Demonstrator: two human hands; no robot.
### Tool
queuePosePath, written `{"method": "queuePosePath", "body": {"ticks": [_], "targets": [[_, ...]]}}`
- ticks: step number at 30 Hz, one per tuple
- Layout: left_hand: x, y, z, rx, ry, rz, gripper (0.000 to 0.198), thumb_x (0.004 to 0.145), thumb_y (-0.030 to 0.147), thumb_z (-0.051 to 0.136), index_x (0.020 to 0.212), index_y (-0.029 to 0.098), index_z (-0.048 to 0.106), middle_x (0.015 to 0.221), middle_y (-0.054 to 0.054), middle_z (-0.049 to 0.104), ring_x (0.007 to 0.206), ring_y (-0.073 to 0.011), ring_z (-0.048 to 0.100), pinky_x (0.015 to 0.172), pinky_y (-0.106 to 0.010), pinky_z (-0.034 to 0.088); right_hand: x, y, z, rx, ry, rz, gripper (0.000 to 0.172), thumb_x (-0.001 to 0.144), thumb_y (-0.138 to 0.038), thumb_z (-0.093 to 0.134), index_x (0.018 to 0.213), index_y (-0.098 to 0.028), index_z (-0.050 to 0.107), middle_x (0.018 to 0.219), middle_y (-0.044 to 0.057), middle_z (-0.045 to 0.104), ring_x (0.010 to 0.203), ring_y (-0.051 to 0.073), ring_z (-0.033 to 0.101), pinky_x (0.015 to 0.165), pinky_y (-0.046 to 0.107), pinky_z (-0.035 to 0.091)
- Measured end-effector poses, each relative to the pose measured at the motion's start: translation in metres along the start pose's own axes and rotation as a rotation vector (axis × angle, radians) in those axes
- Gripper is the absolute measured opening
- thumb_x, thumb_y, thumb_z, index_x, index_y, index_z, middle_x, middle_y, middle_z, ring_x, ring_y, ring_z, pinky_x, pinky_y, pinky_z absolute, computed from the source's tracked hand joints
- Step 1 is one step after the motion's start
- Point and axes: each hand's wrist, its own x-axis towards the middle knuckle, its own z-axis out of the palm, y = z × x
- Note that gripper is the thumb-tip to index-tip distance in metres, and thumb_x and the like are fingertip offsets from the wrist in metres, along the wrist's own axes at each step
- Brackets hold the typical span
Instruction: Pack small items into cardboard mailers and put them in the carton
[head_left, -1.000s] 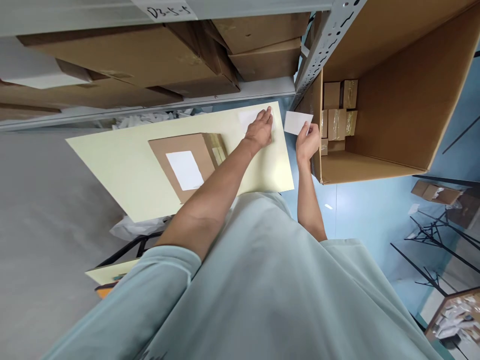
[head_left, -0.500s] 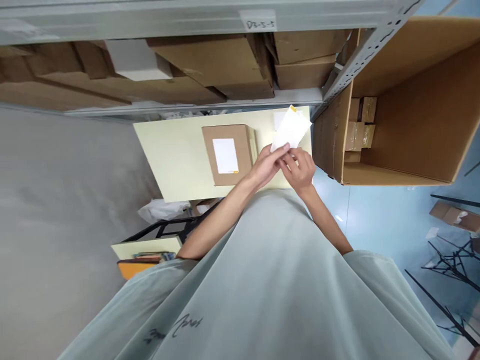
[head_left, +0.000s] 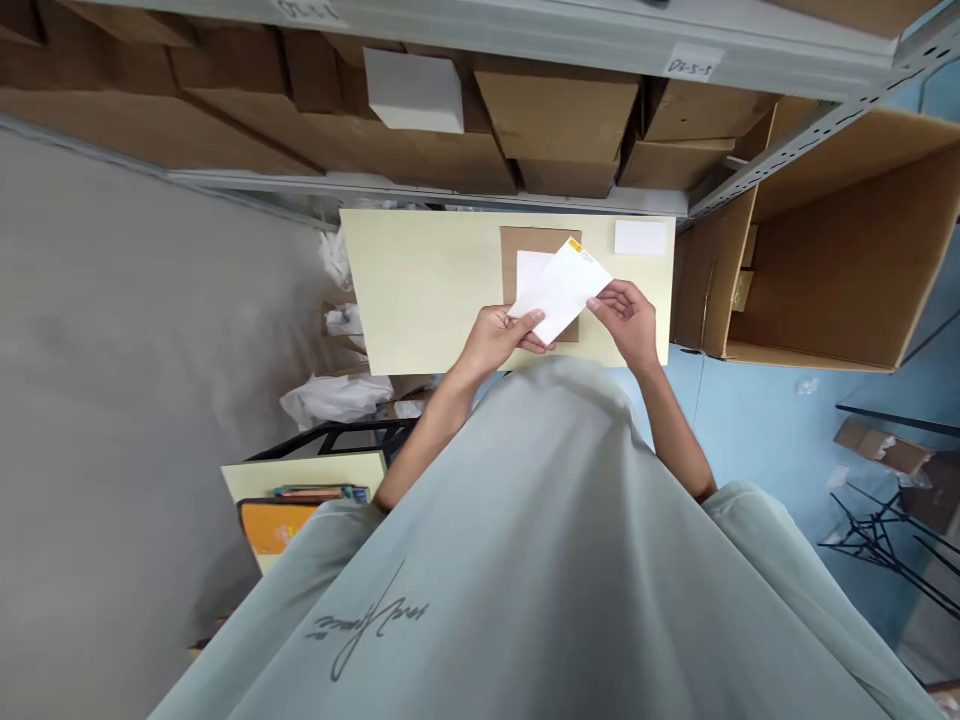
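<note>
Both my hands hold a white label sheet [head_left: 564,290] with a small yellow mark at its far corner, tilted above the pale yellow table [head_left: 420,290]. My left hand [head_left: 496,338] pinches its near left edge. My right hand [head_left: 630,318] pinches its right edge. Under the sheet a flat brown cardboard box [head_left: 517,248] lies on the table with a white label on its top, mostly hidden. Another white label [head_left: 640,237] lies flat at the table's far right corner.
A metal shelf [head_left: 570,40] stacked with cardboard boxes runs along the far side. A big open carton [head_left: 847,290] lies on its side right of the table. White plastic bags [head_left: 334,397] and a second low table with an orange item [head_left: 274,525] are at the left.
My hands have spread apart along the label sheet and brought it over the brown box. The view has swung so the table sits more central.
</note>
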Motion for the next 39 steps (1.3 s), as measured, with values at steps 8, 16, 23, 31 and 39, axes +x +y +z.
{"method": "queuePosePath", "body": {"ticks": [8,16,23,31,39], "targets": [[-0.027,-0.008,-0.062,0.055,-0.024,0.078,0.076,0.07,0.088,0.095,0.084,0.015,0.079,0.072,-0.013,0.082,0.069,-0.0302,0.085,0.07,-0.038,0.073,-0.012,-0.065,0.058,0.178,-0.013,0.155,0.064,0.086,-0.087,0.084,0.087,-0.024,0.073,0.07,-0.003,0.068,0.067,0.015,0.07,0.06,0.027,0.059],[-0.066,0.002,-0.106,-0.1,-0.162,0.138,0.053,0.079,0.064,0.096,0.099,0.017,0.087,0.101,-0.017,0.09,0.079,-0.0303,0.087,0.072,-0.039,0.072,-0.028,-0.096,0.09,0.144,0.185,0.13,0.055,0.1,-0.08,0.077,0.095,-0.025,0.075,0.067,-0.005,0.063,0.065,0.014,0.073,0.06,0.027,0.061],[-0.081,0.021,-0.113,-0.05,-0.159,0.199,0.049,0.075,0.061,0.101,0.091,0.018,0.083,0.089,-0.014,0.088,0.078,-0.0306,0.087,0.07,-0.038,0.071,-0.037,-0.108,0.1,0.099,0.22,0.035,0.057,0.104,-0.082,0.069,0.1,-0.026,0.076,0.073,-0.003,0.063,0.069,0.015,0.074,0.063,0.029,0.063],[-0.077,0.037,-0.089,-0.043,-0.12,0.24,0.049,0.075,0.062,0.101,0.085,0.02,0.077,0.078,-0.009,0.082,0.075,-0.0294,0.085,0.066,-0.038,0.069,-0.028,-0.111,0.08,0.122,0.207,0.031,0.058,0.104,-0.084,0.067,0.104,-0.027,0.079,0.069,-0.003,0.062,0.07,0.017,0.074,0.067,0.034,0.066],[-0.055,0.04,-0.049,-0.029,-0.053,0.276,0.038,0.078,0.049,0.097,0.083,0.021,0.071,0.073,-0.003,0.073,0.077,-0.0278,0.085,0.066,-0.035,0.067,-0.008,-0.063,0.055,0.048,0.066,0.106,0.058,0.102,-0.083,0.071,0.109,-0.026,0.077,0.078,-0.002,0.069,0.07,0.016,0.074,0.067,0.03,0.063]]}}
